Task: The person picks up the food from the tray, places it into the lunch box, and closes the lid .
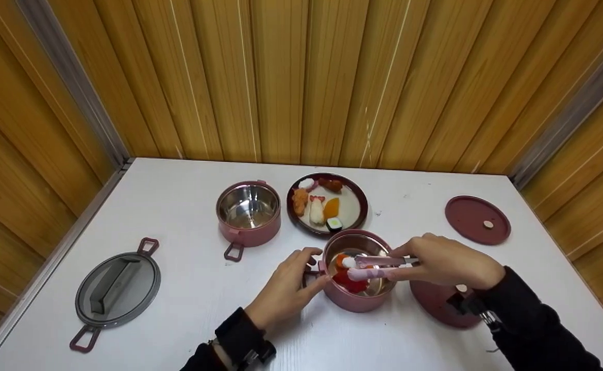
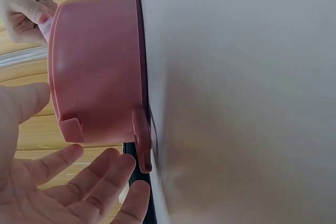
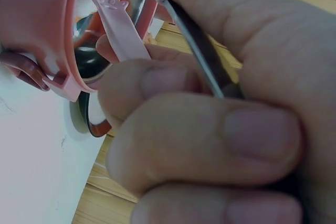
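Observation:
My right hand (image 1: 443,260) grips a pair of pink tongs (image 1: 371,273), whose tips reach inside a pink pot (image 1: 355,304) with a shiny metal lining. A white piece of food (image 3: 90,2) sits at the tong tips in the right wrist view. Red and orange toy food (image 1: 350,282) lies in the same pot. At the pot's left side is my left hand (image 1: 287,288), its fingers spread loosely around the handle area; the left wrist view shows the thumb near the rim and the fingers by the folding handle (image 2: 142,140).
Behind the pot stands a dark-rimmed plate (image 1: 362,211) with several toy foods. A second pink pot (image 1: 250,237) is left of it. A grey lid (image 1: 144,301) lies far left. Two dark red round lids, one (image 1: 469,219) at back right, another (image 1: 443,309) under my right forearm.

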